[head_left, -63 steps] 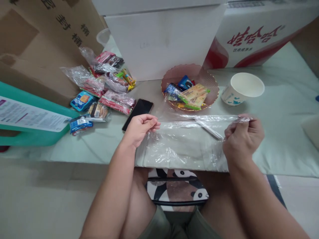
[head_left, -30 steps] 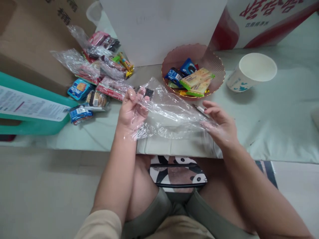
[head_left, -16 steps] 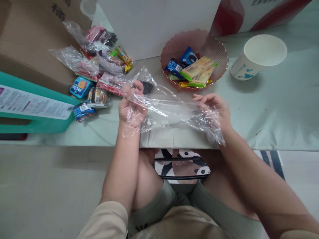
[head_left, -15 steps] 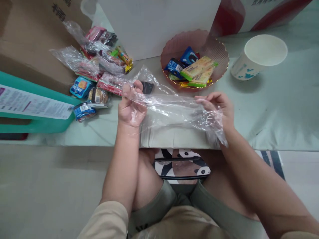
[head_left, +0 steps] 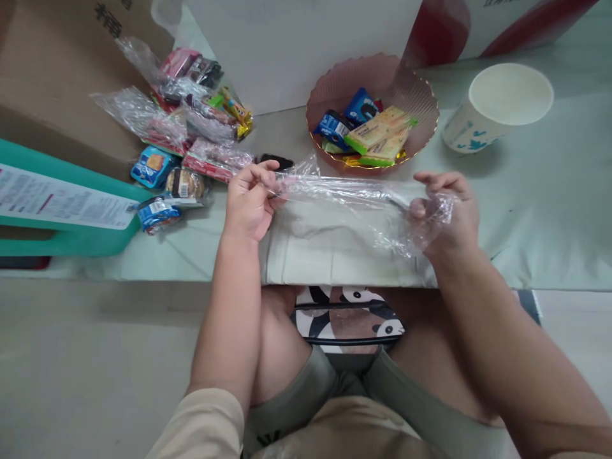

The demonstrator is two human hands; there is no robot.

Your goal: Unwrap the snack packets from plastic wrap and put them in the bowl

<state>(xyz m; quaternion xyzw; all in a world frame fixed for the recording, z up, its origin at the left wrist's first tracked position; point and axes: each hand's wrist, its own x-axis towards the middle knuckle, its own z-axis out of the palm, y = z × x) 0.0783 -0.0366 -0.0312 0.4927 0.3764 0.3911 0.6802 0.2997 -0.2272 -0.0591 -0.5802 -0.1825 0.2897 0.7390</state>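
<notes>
A clear plastic bag (head_left: pixel 344 197) is stretched level between my two hands above the table's front part. My left hand (head_left: pixel 251 197) pinches one end of it with thumb and fingers. At the other end, my right hand (head_left: pixel 452 213) is closed on bunched plastic, its fingers curled. Beyond the bag stands a pink scalloped bowl (head_left: pixel 329 83) with a gold rim, holding blue packets (head_left: pixel 362 105) and green-and-yellow wafer packets (head_left: pixel 377 134). Just behind my left hand lies a small black object (head_left: pixel 276 162), partly covered.
Left of my hands lie bagged snacks (head_left: pixel 210 121) and several loose packets (head_left: pixel 155 167). A teal plastic holder (head_left: pixel 95 236) and a cardboard box (head_left: pixel 62 83) stand at the left. A paper cup (head_left: pixel 478 124) is at the right, and white boxes (head_left: pixel 296 44) line the back.
My right hand has moved right and turned, pulling the bag tauter. The plastic that stood up by my left hand has come down, uncovering more of the black object.
</notes>
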